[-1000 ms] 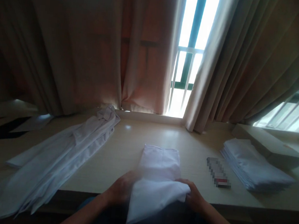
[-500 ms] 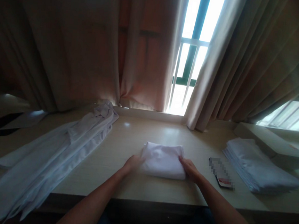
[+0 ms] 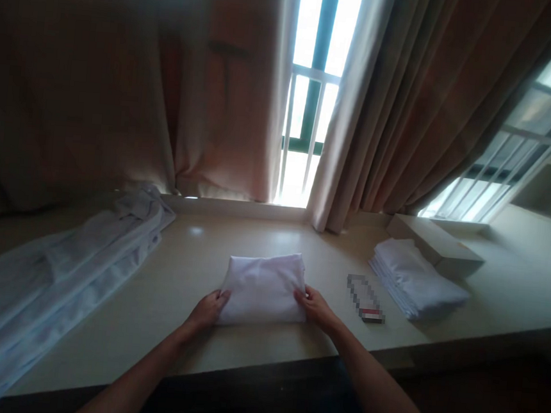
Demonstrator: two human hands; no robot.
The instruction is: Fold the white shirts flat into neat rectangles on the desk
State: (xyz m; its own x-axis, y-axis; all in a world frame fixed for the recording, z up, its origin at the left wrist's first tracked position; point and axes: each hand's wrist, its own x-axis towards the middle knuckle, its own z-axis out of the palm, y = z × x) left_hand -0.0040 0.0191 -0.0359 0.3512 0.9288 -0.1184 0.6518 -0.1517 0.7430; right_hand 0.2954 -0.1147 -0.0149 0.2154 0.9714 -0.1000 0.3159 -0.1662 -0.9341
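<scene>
White fabric [image 3: 263,292] this floppy could come unfolded if the left hand [image 3: 209,307] and right hand [image 3: 315,307] pull unevenly; loose layers might slide or crease, I reckon. Both hands have it gripped by its side edges, thumbs on top. It's a flat, roughly rectangular folded bundle, kinda rumpled, sitting left of the folded stack [image 3: 418,280], with a pixelated object [image 3: 365,298] between them.

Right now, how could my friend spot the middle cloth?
Find the pale table below the curtains. Near its middle is a folded white cloth. Unlike the stack at right and long clothes at left, it is held between the left hand and right hand.
</scene>
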